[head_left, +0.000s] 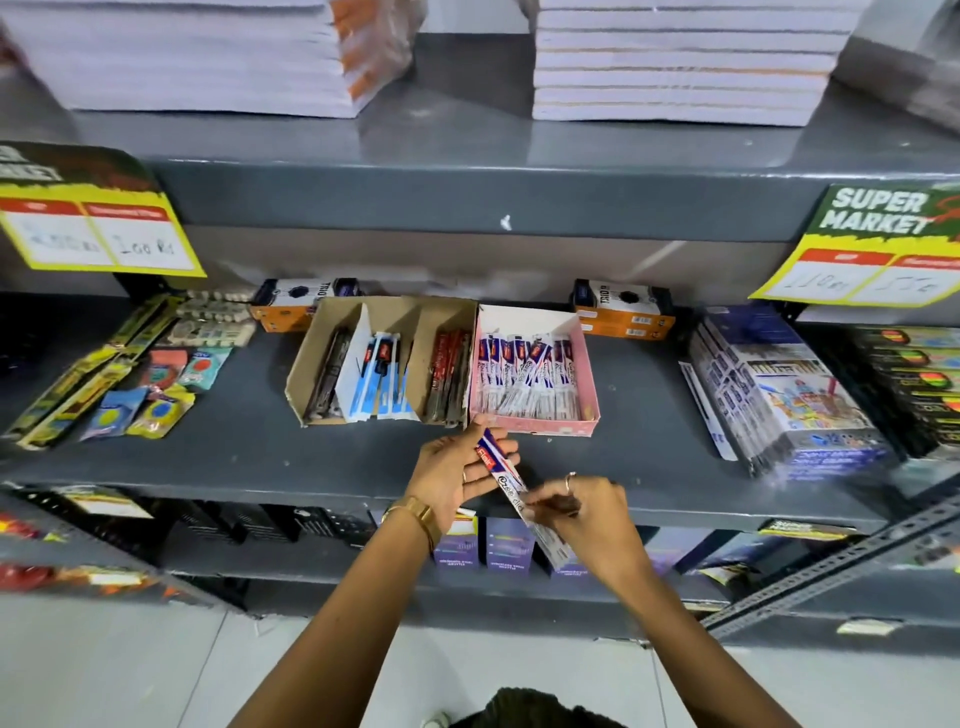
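The long grey metal shelf (234, 457) runs just beyond and beneath the grip, carrying the stationery stock at reaching height. Well above the grip, on the next board up, sit tall stacks of white paper pads (675, 62). Just ahead of the grip stands a shallow pink cardboard tray (540, 425), filled with slim packets that lean in rows so their printed faces show. A brown cardboard box with dividers (306, 358) touches the tray's left wall and keeps three other pen kinds apart.

The slim white, blue and red pen packet (506, 475) is held in the air over the shelf's front edge, slanting from upper left to lower right, just short of the tray it seems to belong to.

The left hand (457, 475) lies flat-fingered against the packet's upper end, serving as a rest rather than a clamp. The right hand (587, 512) supplies the real grip, with fingertips pinched together on the packet's lower part. This probably steadies the packet for reading or straightening it. I cannot tell whether it is bound for the tray or has been taken from it.
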